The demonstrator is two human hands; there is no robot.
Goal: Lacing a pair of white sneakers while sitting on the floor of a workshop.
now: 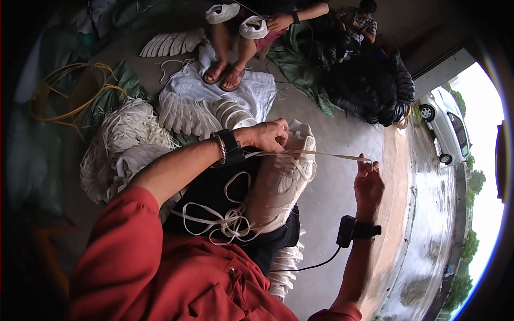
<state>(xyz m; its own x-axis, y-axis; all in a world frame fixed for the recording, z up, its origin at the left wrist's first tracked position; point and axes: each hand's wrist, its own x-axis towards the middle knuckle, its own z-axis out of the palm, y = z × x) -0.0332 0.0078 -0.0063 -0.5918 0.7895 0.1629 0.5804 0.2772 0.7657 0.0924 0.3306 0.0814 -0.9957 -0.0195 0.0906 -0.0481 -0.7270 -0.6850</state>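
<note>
A white shoe upper (274,187) lies across the dark cloth on my lap, its eyelet end pointing away from me. My left hand (267,137) is closed at the upper's edge beside the eyelets, fingers pinched on it. From the eyelets a flat white shoelace (337,155) runs taut to the right. Its far end is pinched in the raised fingers of my right hand (369,184). Loose loops of white lace (233,220) lie tangled on the lap next to the upper. Part of the lacing is hidden behind my left fingers.
A heap of white laces (134,125) lies to the left, beside fanned shoe uppers (187,115) on a white sheet (259,96). Opposite, a person in sandals (231,79) sits with white uppers. Black goods (369,85) stand farther right. A cable (308,267) hangs from my right wrist device.
</note>
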